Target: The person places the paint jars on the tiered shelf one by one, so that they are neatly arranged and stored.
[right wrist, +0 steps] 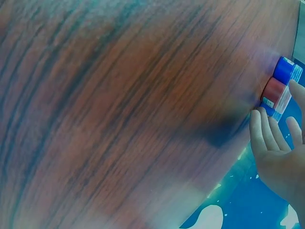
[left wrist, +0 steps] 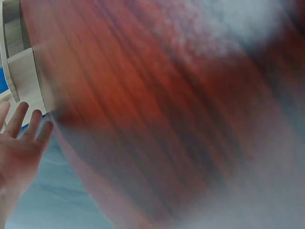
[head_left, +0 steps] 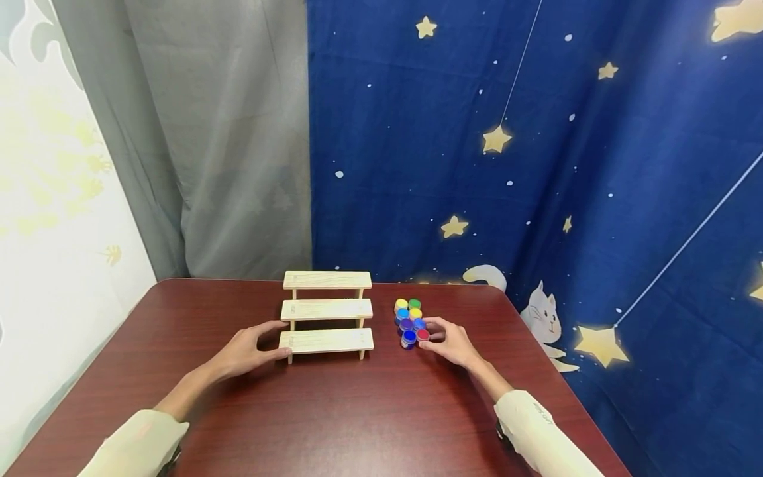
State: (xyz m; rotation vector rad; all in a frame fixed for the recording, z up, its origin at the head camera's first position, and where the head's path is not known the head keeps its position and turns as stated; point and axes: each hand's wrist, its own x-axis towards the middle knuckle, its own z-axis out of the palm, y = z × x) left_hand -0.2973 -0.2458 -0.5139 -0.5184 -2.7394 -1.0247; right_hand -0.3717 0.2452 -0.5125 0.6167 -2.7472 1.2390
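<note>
A pale wooden three-tier stand [head_left: 326, 340] is on the table. Beside its left end is my left hand [head_left: 247, 349], thumb at the front edge of the lowest tier and fingers toward the tier behind. The left wrist view has this hand [left wrist: 21, 148] with extended, spread fingers by the wood [left wrist: 26, 78]. Small paint pots stand in two rows to the right of the stand, among them a red pot [head_left: 422, 334] and a dark blue pot [head_left: 408, 339]. Around the red pot's right side, my right hand [head_left: 453, 343] has its thumb and fingers parted. Its fingers look straight in the right wrist view.
The dark red wooden table [head_left: 310, 417] has rounded far corners. Behind it hang a grey curtain [head_left: 238, 165] and a blue star-patterned curtain [head_left: 405, 165]. Yellow [head_left: 401, 305] and green [head_left: 414, 304] pots stand at the far end of the rows.
</note>
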